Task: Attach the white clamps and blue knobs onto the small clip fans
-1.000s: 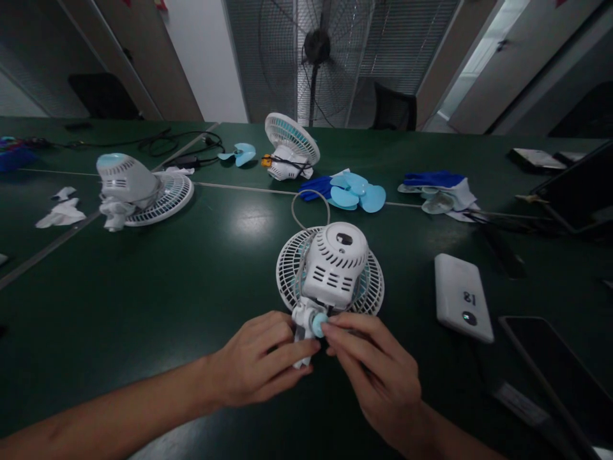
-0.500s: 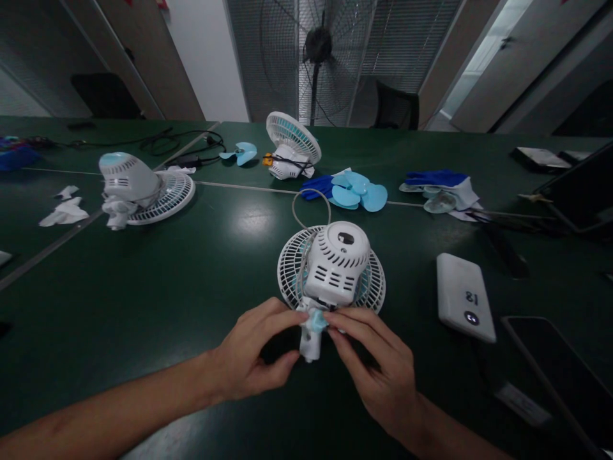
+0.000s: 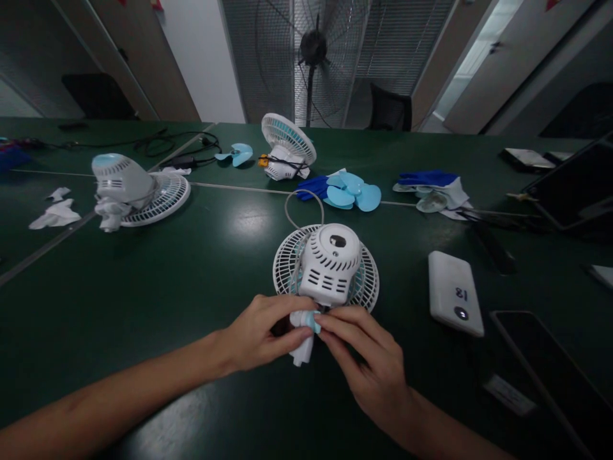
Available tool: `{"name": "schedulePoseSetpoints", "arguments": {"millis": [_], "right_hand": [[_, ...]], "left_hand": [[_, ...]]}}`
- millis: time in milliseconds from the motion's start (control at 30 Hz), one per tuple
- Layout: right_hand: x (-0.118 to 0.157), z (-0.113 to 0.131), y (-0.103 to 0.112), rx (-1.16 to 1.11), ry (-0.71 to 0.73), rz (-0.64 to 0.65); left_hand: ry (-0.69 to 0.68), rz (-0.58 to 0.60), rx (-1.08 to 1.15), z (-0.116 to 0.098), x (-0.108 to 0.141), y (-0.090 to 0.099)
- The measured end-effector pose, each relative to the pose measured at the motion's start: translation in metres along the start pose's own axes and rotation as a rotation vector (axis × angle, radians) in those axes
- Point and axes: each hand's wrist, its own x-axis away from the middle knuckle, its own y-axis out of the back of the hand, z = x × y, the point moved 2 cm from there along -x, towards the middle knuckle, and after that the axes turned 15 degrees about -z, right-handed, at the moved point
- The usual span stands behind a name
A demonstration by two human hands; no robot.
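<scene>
A small white clip fan (image 3: 332, 259) lies face down on its round grille (image 3: 283, 263), motor housing upward. At its near end is a white clamp piece (image 3: 302, 353) with a light-blue knob (image 3: 313, 321). My left hand (image 3: 261, 332) is closed, thumb and forefinger gripping the clamp piece from the left. My right hand (image 3: 371, 354) comes from the other side, its fingertips pinched on the blue knob. My fingers partly cover the joint between clamp and housing.
A second fan (image 3: 124, 182) lies at left, and another (image 3: 286, 153) stands at the back. Light-blue fan blades (image 3: 353, 191), gloves (image 3: 433, 185) and a cable (image 3: 182, 137) are scattered across the green table. A white power bank (image 3: 454, 291) and a dark phone (image 3: 531, 364) lie at right.
The clamp piece has turned, so the blue knob now faces right instead of toward me. My left thumb has closed onto the clamp piece. The whole view has shifted slightly.
</scene>
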Motion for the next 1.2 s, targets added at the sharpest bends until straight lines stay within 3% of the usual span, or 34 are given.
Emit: {"name": "schedulePoseSetpoints", "arguments": {"millis": [367, 567, 733, 833, 1200], "right_hand": [[-0.002, -0.001, -0.003, 0.067, -0.09, -0.025], [-0.001, 0.0, -0.009, 0.157, 0.049, 0.028], [-0.005, -0.005, 0.005, 0.155, 0.206, 0.061], [-0.008, -0.011, 0.013, 0.148, 0.366, 0.149], [-0.008, -0.015, 0.014, 0.188, 0.394, 0.126]], "left_hand": [[-0.046, 0.043, -0.053, 0.003, 0.006, -0.004], [-0.105, 0.031, -0.123, -0.001, 0.006, -0.006], [-0.077, 0.048, -0.108, 0.0, 0.007, -0.004], [-0.069, 0.06, -0.111, 0.002, 0.008, -0.004], [-0.044, 0.098, -0.098, 0.006, 0.009, -0.003]]}}
